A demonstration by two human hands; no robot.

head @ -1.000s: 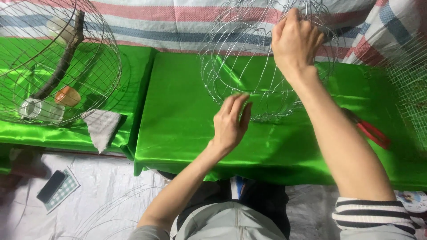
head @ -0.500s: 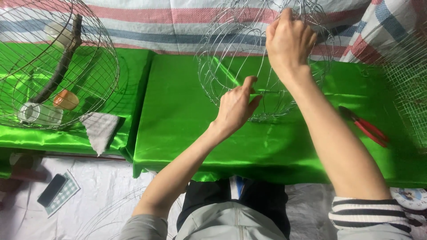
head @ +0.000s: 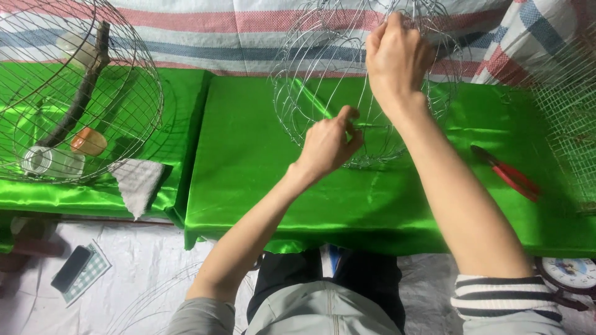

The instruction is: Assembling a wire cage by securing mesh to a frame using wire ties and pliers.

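Note:
A round wire cage frame [head: 310, 99] of thin silver wires stands on the green satin table cover [head: 261, 180]. My right hand [head: 397, 59] grips the wires near the frame's top. My left hand [head: 329, 142] is lower, at the frame's front, with thumb and fingers pinched on a wire near its bottom ring. Both forearms reach out from the bottom of the view.
Red-handled pliers [head: 509, 174] lie on the cover at the right. A finished wire cage [head: 74, 93] with a branch perch and small cups stands at the left, a white cloth [head: 139, 183] beside it. Wire mesh [head: 568, 118] stands at the far right. A phone [head: 71, 268] and a clock [head: 571, 273] lie on the floor.
My left hand has moved up and forward from the cover to the frame's lower wires and pinched on one. My right hand stays gripping the top.

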